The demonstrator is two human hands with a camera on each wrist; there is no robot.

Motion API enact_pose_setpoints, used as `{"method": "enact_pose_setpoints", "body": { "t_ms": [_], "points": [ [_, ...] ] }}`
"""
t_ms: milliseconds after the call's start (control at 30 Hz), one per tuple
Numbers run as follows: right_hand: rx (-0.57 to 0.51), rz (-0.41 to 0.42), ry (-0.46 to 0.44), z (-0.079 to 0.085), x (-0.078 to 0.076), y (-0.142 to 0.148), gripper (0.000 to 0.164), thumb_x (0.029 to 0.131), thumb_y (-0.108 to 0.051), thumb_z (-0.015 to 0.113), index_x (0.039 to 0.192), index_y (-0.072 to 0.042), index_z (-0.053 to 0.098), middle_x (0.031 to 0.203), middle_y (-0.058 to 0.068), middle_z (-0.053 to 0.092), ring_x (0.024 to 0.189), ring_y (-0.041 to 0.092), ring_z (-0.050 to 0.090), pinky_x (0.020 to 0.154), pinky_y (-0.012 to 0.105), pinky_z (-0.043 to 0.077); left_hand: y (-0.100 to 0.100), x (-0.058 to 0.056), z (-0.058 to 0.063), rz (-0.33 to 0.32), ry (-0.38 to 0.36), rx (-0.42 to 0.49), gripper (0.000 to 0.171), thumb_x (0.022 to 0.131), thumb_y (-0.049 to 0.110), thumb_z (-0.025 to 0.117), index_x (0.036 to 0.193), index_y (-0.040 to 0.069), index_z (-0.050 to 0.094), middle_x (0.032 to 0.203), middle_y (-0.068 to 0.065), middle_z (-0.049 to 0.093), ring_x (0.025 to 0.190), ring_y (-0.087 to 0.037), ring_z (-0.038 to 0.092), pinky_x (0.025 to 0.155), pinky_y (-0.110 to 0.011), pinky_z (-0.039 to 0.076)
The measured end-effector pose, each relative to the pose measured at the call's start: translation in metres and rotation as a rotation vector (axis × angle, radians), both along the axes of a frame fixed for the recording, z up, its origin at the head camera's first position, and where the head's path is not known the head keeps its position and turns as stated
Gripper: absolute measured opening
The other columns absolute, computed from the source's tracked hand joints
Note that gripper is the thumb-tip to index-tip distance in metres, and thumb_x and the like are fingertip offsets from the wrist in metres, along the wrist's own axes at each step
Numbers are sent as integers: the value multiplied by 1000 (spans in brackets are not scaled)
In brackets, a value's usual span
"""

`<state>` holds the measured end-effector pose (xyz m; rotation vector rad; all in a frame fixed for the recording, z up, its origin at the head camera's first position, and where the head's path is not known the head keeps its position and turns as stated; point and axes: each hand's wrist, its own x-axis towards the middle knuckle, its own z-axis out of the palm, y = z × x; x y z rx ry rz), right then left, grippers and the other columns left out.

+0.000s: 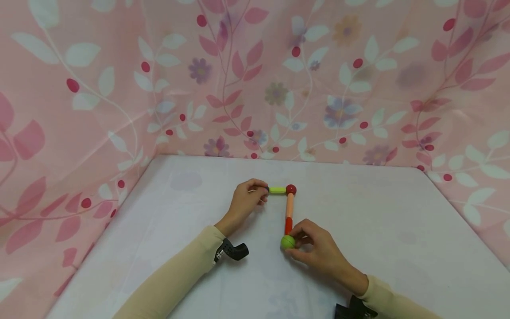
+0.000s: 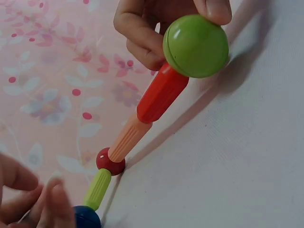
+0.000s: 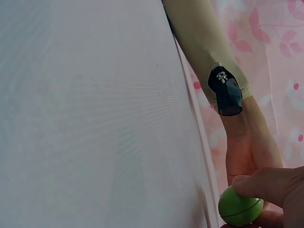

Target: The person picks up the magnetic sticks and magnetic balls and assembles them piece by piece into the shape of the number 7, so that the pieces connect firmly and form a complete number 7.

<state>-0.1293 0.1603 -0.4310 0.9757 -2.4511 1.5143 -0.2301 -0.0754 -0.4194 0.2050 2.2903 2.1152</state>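
Observation:
A jointed L-shaped piece of toy rods and balls lies on the table. My right hand (image 1: 318, 252) pinches the green ball (image 1: 287, 242) at its near end between thumb and fingers. From that ball a red rod (image 1: 288, 226) and a peach rod (image 1: 290, 206) run in line to a red ball (image 1: 291, 189) at the corner. A yellow-green rod (image 1: 277, 190) leads left from the corner to a dark blue ball (image 2: 87, 217). My left hand (image 1: 244, 203) holds this blue ball in its fingertips, which cover most of it in the head view.
A white cloth covers the table (image 1: 398, 230). Behind it and along the sides hangs a pink curtain (image 1: 247, 79) with leaves and flowers. Each wrist wears a black camera mount, such as the left one (image 1: 233, 250).

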Motion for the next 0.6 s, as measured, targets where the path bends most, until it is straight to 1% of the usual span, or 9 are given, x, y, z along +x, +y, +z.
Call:
{"method": "enact_pose_setpoints", "body": {
  "t_ms": [67,100,133,200,233,300,367,433,600],
  "points": [
    [5,0,1,0,0,-1,38,78,1,91,106,-8,66,101,0,65,83,18,69,72,37,62,-1,-3,-1,96,15,-11,26,99,5,63,123,-5,68,111,-17,66,82,-27,68,70,-28,58],
    [6,-2,-1,-1,0,-1,38,78,1,91,106,-8,66,101,0,65,82,17,69,72,37,62,-2,-4,-2,126,12,-24,29,99,5,63,126,-4,67,116,-17,65,83,-27,68,71,-28,58],
    [11,-3,-3,0,0,-1,38,79,0,91,106,-8,66,101,0,65,82,17,69,72,37,62,-3,-5,-3,142,3,-38,34,97,5,62,130,-4,65,122,-18,64,84,-28,68,71,-28,57],
    [12,0,-8,-1,0,-2,37,80,-1,91,106,-8,66,101,1,65,82,18,69,72,37,62,-5,-5,-6,136,-30,-70,44,95,6,62,138,-2,61,134,-18,61,88,-28,68,74,-30,57],
    [10,2,-8,-1,0,-2,36,80,-2,91,107,-7,66,101,1,65,82,19,69,72,37,62,-6,-5,-7,121,-47,-82,48,94,7,62,141,-2,59,137,-18,60,89,-25,68,76,-30,57],
    [8,6,-10,0,0,-3,36,81,-3,90,107,-7,66,101,2,65,82,19,69,72,37,62,-7,-6,-10,84,-76,-100,52,93,7,62,144,-2,57,139,-16,59,90,-22,67,76,-29,56],
    [12,4,-13,-1,0,-3,37,80,-3,91,107,-8,66,101,2,65,82,19,69,72,37,62,-8,-5,-10,56,-95,-107,53,92,6,61,144,-2,57,139,-15,60,91,-20,66,76,-29,57],
    [20,-3,-17,-1,0,-4,37,80,-2,91,107,-8,65,101,1,65,82,18,70,73,37,62,-8,-5,-10,43,-102,-113,52,92,6,61,143,-1,58,135,-14,62,89,-20,65,75,-28,56],
    [51,-24,-25,-1,-1,-4,39,79,-4,92,108,-9,65,102,0,65,83,16,69,74,35,62,-7,-5,-9,36,-99,-132,48,92,5,62,140,-1,61,125,-13,66,87,-19,65,72,-27,55]
  ]
}}
